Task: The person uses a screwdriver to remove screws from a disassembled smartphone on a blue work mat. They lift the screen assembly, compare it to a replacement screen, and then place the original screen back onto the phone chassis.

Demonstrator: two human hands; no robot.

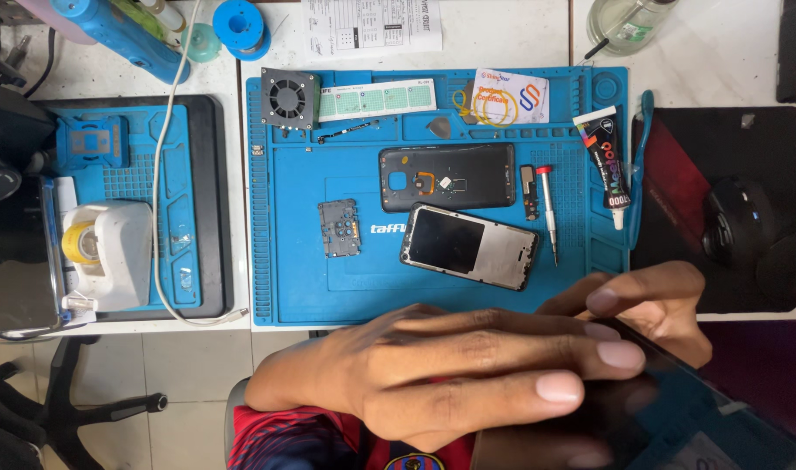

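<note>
My left hand point(450, 374) lies flat, fingers stretched to the right, pressing on a dark glossy panel point(668, 418) held close to the camera at the lower right. My right hand point(650, 300) grips the far edge of that same panel with curled fingers. Beyond the hands, on the blue work mat point(294, 278), lie a phone frame point(469, 245) with a black plate, a black back cover point(448, 177) and a small circuit shield point(339, 227).
A red-tipped screwdriver point(548, 213), a glue tube point(605, 161), blue tweezers point(643, 148), a small fan point(289, 98), a card point(509, 96) and a tape dispenser point(111, 252) at left. A mouse point(739, 218) rests on a dark pad at right.
</note>
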